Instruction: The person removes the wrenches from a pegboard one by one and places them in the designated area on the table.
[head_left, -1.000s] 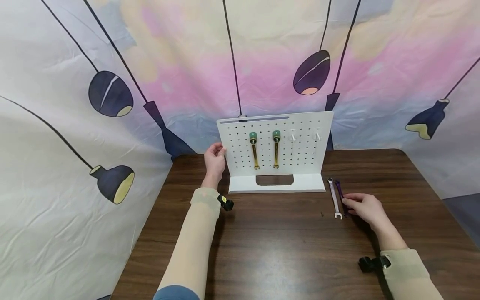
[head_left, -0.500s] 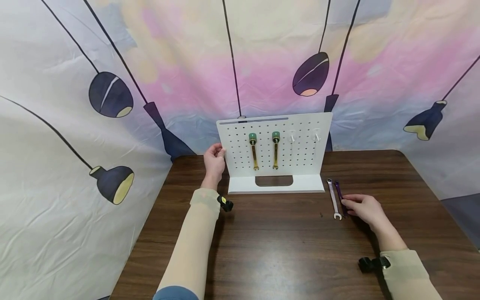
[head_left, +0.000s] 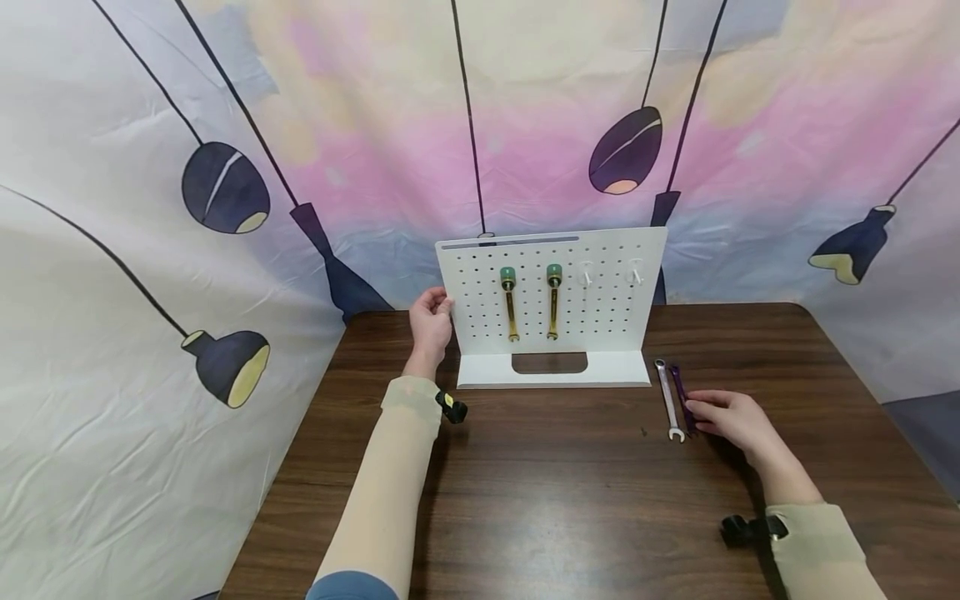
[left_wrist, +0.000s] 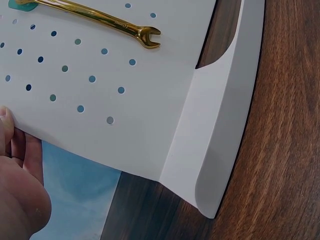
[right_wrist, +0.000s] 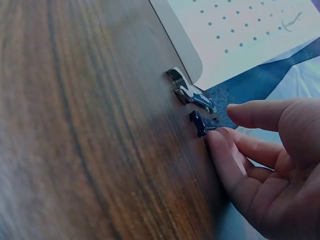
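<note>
Fingers of the left hand [head_left: 431, 327] pinch the board [head_left: 600, 333] in the head view; rightward hang two gold wrenches [head_left: 553, 310], then two bare hooks [head_left: 635, 272]. Left wrist view: an edge grip, presumably steadying. Right wrist view: the right hand [right_wrist: 275, 160], digits parted, seems to touch one purple wrench [right_wrist: 201, 125]; one silver wrench [right_wrist: 192, 96] lies just beyond.

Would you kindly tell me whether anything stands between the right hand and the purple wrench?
Nothing visible does: the right hand is right at the purple wrench, and the silver wrench lies on its far side.
</note>
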